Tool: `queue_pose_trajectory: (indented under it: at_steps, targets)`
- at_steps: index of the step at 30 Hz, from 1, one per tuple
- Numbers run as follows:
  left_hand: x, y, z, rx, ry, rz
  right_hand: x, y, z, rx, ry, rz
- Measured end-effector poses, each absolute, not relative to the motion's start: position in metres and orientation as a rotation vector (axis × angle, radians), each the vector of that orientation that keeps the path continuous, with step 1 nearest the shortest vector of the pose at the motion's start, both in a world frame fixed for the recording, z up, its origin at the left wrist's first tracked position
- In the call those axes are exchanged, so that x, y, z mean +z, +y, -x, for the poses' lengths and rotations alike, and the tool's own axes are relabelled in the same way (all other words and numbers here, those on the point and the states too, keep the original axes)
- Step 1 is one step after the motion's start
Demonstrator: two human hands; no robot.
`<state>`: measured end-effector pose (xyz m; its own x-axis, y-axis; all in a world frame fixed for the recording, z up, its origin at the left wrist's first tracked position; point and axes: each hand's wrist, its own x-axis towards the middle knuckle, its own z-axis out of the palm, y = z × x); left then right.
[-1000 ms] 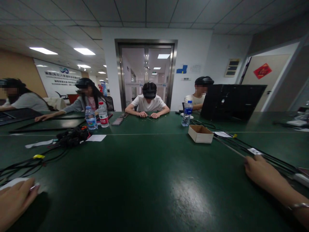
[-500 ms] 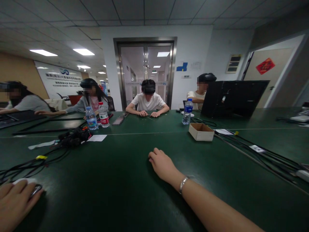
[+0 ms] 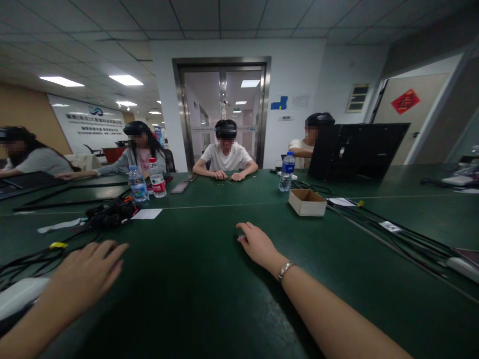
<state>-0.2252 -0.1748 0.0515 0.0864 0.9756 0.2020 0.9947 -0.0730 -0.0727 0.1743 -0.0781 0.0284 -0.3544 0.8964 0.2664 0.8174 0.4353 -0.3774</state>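
1. Since the earlier frame, the left hand (image 3: 88, 271) has moved inward from the left edge; its fingers are spread, seemingly holding nothing, near a white object (image 3: 24, 294).
2. Well apart from it, the right hand (image 3: 258, 244) curls over the green tabletop (image 3: 179, 254), a small shiny item (image 3: 242, 236) at its fingertips; I cannot tell whether it is gripped.
3. Beyond stands an open box (image 3: 305, 207). The item is outside it; how much work remains is unclear.
4. Farthest, a seated person (image 3: 226, 157).

- Two bare hands (image 3: 259, 244), at ten and twelve o'clock
- Three bottles (image 3: 158, 185), two at eleven, one near one
- One box (image 3: 302, 207), at one
- Four co-workers (image 3: 226, 157), ten through one
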Motion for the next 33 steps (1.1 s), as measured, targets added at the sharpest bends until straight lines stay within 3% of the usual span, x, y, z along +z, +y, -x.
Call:
queue_pose_trajectory:
  at_steps: [6,11,19,27,33]
  targets:
    - [0.052,-0.114,0.062,-0.585,-1.640,2.575,0.019,-0.076,-0.170,0.192,-2.306,1.317]
    - [0.030,-0.076,-0.012,-0.933,-1.595,2.913,0.019,-0.075,-0.170,0.118,-2.316,1.346]
    - [0.015,-0.062,-0.009,-1.066,-1.618,2.907,0.031,-0.078,-0.175,0.114,-2.415,1.404]
    - [0.017,-0.061,-0.007,-1.525,-1.889,2.902,0.017,-0.058,-0.184,0.504,-2.023,1.208]
    - [0.013,-0.052,0.000,-1.780,-1.894,2.814,0.011,-0.051,-0.188,0.514,-1.921,1.222]
